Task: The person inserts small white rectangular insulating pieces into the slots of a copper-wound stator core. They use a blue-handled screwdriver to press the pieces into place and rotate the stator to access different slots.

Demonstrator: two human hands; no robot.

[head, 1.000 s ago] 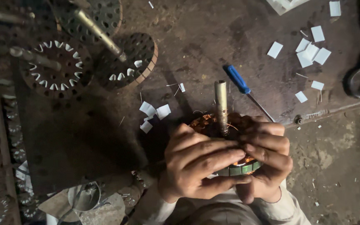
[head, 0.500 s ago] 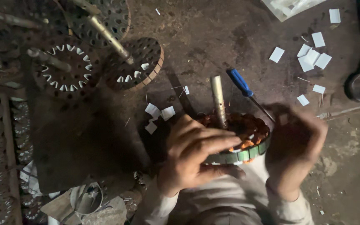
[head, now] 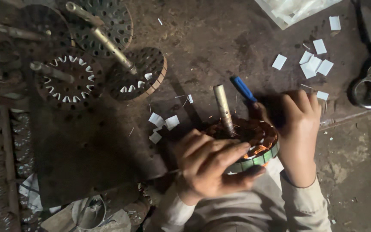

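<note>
The left hand [head: 213, 165] clamps the wound stator [head: 254, 144] by its near rim, fingers curled over the copper coils. The stator sits on the desk [head: 220, 47], directly ahead of the person, with its metal shaft [head: 223, 107] rising from the centre and tilted slightly left.

The right hand [head: 299, 129] is off the stator, fingers loosely bent over the blue-handled screwdriver [head: 243, 89] — whether it grips the tool cannot be told. The screwdriver runs diagonally, handle up-left, just right of the shaft, so the right hand is nearer.

Dim overall, deep shadows left, mild blur.
</note>
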